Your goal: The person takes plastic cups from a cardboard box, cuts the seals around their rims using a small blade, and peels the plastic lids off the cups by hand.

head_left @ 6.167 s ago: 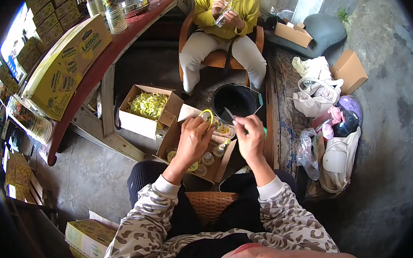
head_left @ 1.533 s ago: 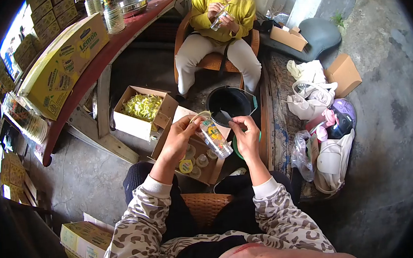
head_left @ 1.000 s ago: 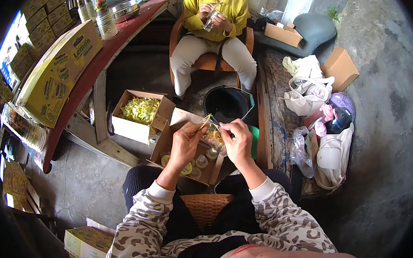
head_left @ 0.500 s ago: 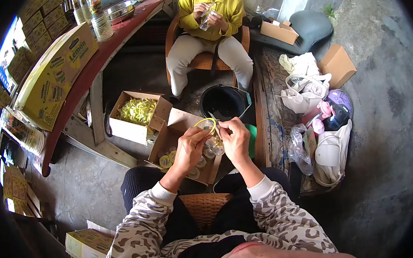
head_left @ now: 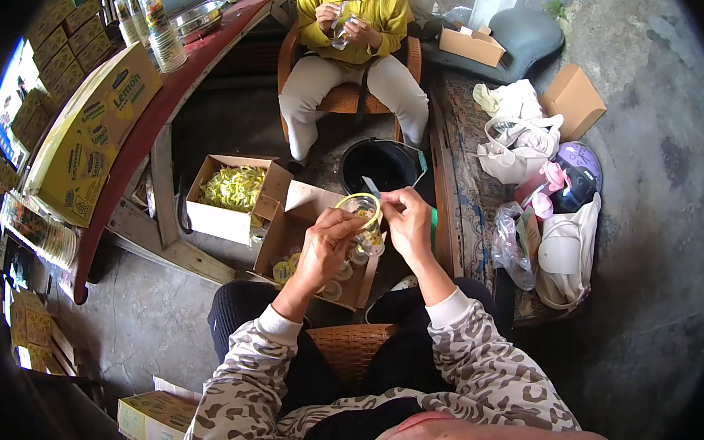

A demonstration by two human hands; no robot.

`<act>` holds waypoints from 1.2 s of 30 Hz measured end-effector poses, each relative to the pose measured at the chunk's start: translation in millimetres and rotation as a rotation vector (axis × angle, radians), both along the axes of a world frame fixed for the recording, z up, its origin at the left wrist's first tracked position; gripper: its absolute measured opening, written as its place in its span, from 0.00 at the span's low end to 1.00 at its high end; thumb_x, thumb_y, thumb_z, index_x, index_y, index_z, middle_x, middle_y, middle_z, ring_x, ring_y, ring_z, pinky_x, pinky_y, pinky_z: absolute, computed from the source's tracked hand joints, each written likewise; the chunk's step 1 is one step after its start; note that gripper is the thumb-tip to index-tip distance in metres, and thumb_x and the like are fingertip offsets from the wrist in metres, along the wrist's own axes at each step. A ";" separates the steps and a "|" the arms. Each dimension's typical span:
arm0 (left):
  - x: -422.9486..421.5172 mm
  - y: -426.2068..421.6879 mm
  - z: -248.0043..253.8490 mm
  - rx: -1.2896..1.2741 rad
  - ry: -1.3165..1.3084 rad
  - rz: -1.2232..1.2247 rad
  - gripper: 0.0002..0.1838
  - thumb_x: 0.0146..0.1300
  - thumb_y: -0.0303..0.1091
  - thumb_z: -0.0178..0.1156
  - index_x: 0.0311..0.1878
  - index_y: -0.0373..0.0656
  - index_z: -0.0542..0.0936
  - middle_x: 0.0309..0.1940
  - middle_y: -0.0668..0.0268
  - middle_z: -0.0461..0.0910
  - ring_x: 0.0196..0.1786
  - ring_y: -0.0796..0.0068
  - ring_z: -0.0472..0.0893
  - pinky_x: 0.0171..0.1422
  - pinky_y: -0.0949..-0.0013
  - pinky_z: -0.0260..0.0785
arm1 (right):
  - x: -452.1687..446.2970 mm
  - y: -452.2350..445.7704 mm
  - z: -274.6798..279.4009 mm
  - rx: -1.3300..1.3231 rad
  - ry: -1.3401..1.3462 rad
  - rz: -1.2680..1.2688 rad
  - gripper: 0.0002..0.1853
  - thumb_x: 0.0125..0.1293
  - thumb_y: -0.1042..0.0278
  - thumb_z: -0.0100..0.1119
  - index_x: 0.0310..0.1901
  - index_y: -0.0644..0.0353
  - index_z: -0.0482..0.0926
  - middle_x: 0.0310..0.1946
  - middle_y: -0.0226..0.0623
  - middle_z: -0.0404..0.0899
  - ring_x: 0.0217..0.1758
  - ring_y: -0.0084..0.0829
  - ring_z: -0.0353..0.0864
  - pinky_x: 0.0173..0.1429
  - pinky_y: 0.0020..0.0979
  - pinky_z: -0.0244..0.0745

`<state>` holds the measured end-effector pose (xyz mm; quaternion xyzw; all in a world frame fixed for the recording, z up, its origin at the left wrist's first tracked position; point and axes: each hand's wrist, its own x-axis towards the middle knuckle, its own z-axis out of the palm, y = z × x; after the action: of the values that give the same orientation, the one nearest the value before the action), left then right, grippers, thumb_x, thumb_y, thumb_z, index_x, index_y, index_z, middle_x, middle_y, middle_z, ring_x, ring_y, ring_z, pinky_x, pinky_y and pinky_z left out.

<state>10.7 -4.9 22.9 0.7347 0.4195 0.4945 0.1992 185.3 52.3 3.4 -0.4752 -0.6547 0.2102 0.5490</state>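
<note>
My left hand is closed around a clear plastic cup with a yellow rim. The cup's open mouth tilts up towards the far side. Beside the rim, my right hand pinches a small knife, its blade pointing up and away from me. The fingers hide the knife's handle, and whether the blade touches the rim I cannot tell. Below my hands stands an open cardboard box holding several clear cups, some with yellow on them. Left of it, another carton is heaped with yellow strips.
A black bucket stands beyond my hands. Across from me sits a person in a yellow top, holding clear plastic. At left, a red-edged table carries lemon cartons and stacked cups. Bags and a helmet lie at right.
The cup's mouth has turned more towards me, so its yellow rim shows as a wider ring. My right hand has moved slightly right and up, with the knife blade now plainer above the rim.
</note>
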 end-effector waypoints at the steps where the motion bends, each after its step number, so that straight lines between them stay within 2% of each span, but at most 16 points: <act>1: -2.2 1.7 -0.2 0.001 -0.002 0.006 0.16 0.58 0.17 0.63 0.50 0.39 0.85 0.40 0.58 0.83 0.46 0.57 0.82 0.52 0.61 0.75 | 1.6 -0.5 3.7 0.002 -0.004 -0.002 0.04 0.59 0.81 0.69 0.36 0.66 0.83 0.30 0.40 0.82 0.29 0.30 0.84 0.34 0.29 0.77; 5: -10.5 6.3 -4.9 0.015 -0.068 0.045 0.12 0.60 0.18 0.63 0.47 0.37 0.85 0.40 0.60 0.83 0.44 0.61 0.83 0.50 0.65 0.75 | 3.9 -0.1 8.2 0.021 0.051 0.026 0.05 0.59 0.82 0.69 0.36 0.66 0.82 0.31 0.38 0.82 0.30 0.27 0.84 0.34 0.27 0.77; 7: -15.1 8.4 -9.5 -0.236 -0.230 0.048 0.10 0.62 0.20 0.64 0.47 0.36 0.85 0.38 0.60 0.83 0.40 0.67 0.82 0.47 0.70 0.75 | 4.9 0.9 6.4 0.041 0.053 0.066 0.06 0.59 0.84 0.68 0.37 0.66 0.81 0.31 0.37 0.82 0.30 0.25 0.84 0.34 0.26 0.77; 8: -16.0 11.7 -15.6 -0.260 -0.303 0.019 0.07 0.66 0.25 0.65 0.46 0.34 0.84 0.35 0.63 0.83 0.37 0.77 0.80 0.44 0.73 0.73 | 4.2 1.0 4.7 0.041 0.053 0.069 0.06 0.59 0.84 0.68 0.37 0.66 0.81 0.31 0.37 0.82 0.30 0.25 0.84 0.34 0.26 0.77; 9: -15.7 9.8 -9.6 -0.260 -0.303 0.022 0.07 0.66 0.25 0.65 0.46 0.34 0.84 0.35 0.63 0.83 0.37 0.77 0.80 0.44 0.73 0.73 | 3.5 0.8 3.4 0.002 0.075 0.107 0.06 0.59 0.84 0.68 0.37 0.66 0.81 0.32 0.37 0.82 0.31 0.24 0.84 0.34 0.26 0.77; 11: -14.7 4.4 4.8 -0.504 -0.510 -0.006 0.08 0.71 0.32 0.63 0.44 0.37 0.83 0.37 0.70 0.83 0.40 0.85 0.79 0.43 0.78 0.72 | 2.5 -0.3 2.8 -0.037 0.097 0.149 0.06 0.60 0.84 0.67 0.37 0.67 0.81 0.32 0.37 0.82 0.31 0.24 0.84 0.35 0.26 0.78; 14: -16.6 9.4 -4.0 -0.493 -0.599 -0.030 0.10 0.73 0.38 0.62 0.43 0.39 0.81 0.34 0.72 0.82 0.37 0.87 0.78 0.41 0.80 0.71 | 1.8 -3.3 6.2 -0.083 0.044 0.258 0.06 0.60 0.85 0.66 0.38 0.67 0.82 0.35 0.37 0.82 0.33 0.24 0.84 0.38 0.26 0.80; 17: -19.2 10.3 -7.5 -0.566 -0.734 -0.013 0.13 0.74 0.39 0.60 0.42 0.36 0.82 0.31 0.72 0.80 0.34 0.86 0.75 0.41 0.79 0.70 | 2.0 -6.6 12.7 -0.067 0.022 0.285 0.06 0.60 0.83 0.67 0.39 0.67 0.82 0.34 0.36 0.82 0.34 0.24 0.84 0.39 0.25 0.79; 21: -25.1 17.0 -24.6 -0.604 -0.939 -0.137 0.14 0.76 0.41 0.56 0.44 0.37 0.81 0.33 0.72 0.80 0.34 0.86 0.75 0.40 0.79 0.69 | 1.2 -7.4 11.8 -0.063 0.065 0.302 0.05 0.62 0.80 0.68 0.39 0.67 0.82 0.34 0.35 0.82 0.33 0.22 0.82 0.38 0.24 0.78; 24: -21.1 17.2 -22.8 -0.693 -1.041 -0.097 0.15 0.77 0.41 0.54 0.44 0.37 0.80 0.34 0.70 0.81 0.34 0.84 0.78 0.40 0.78 0.72 | -0.5 -5.4 5.1 -0.205 0.176 0.290 0.05 0.64 0.76 0.68 0.39 0.66 0.82 0.33 0.30 0.80 0.32 0.17 0.78 0.38 0.22 0.74; 26: -17.0 13.7 -15.0 -0.710 -1.062 -0.099 0.16 0.78 0.41 0.53 0.45 0.36 0.80 0.36 0.68 0.82 0.35 0.82 0.80 0.41 0.77 0.74 | -0.4 -2.3 -1.6 -0.432 0.426 0.392 0.06 0.65 0.74 0.68 0.41 0.63 0.81 0.33 0.25 0.79 0.32 0.14 0.73 0.36 0.20 0.69; 28: -16.1 10.8 -9.8 -0.728 -1.084 -0.100 0.16 0.78 0.41 0.52 0.46 0.35 0.79 0.38 0.66 0.83 0.37 0.80 0.82 0.42 0.75 0.77 | 2.0 -5.5 3.1 -0.505 0.456 0.466 0.07 0.66 0.73 0.68 0.42 0.61 0.80 0.34 0.24 0.78 0.33 0.13 0.72 0.36 0.19 0.66; 30: -16.7 8.7 -10.2 -0.736 -1.068 -0.085 0.17 0.79 0.41 0.51 0.49 0.33 0.78 0.42 0.62 0.84 0.40 0.75 0.85 0.46 0.72 0.80 | 1.3 -8.3 5.4 -0.610 0.464 0.570 0.08 0.67 0.72 0.67 0.44 0.58 0.78 0.34 0.23 0.78 0.35 0.12 0.71 0.37 0.18 0.63; 34: -20.2 11.7 -15.2 -0.798 -1.052 -0.086 0.18 0.79 0.41 0.51 0.53 0.32 0.77 0.44 0.59 0.84 0.43 0.72 0.86 0.50 0.68 0.81 | -2.7 -10.3 2.3 -0.692 0.454 0.548 0.08 0.67 0.72 0.67 0.44 0.59 0.78 0.33 0.22 0.77 0.35 0.13 0.72 0.38 0.18 0.64; 36: -25.4 14.1 -21.9 -0.856 -1.111 -0.221 0.25 0.76 0.44 0.56 0.64 0.32 0.73 0.51 0.59 0.82 0.50 0.71 0.84 0.55 0.64 0.80 | -0.9 -9.8 4.3 -0.793 0.637 0.600 0.09 0.66 0.72 0.68 0.43 0.58 0.77 0.32 0.22 0.77 0.35 0.13 0.72 0.38 0.19 0.65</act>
<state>-14.7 9.2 1.0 0.2693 0.3363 0.5649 0.7038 184.3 42.6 7.7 -0.3515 -0.4350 0.7174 0.4154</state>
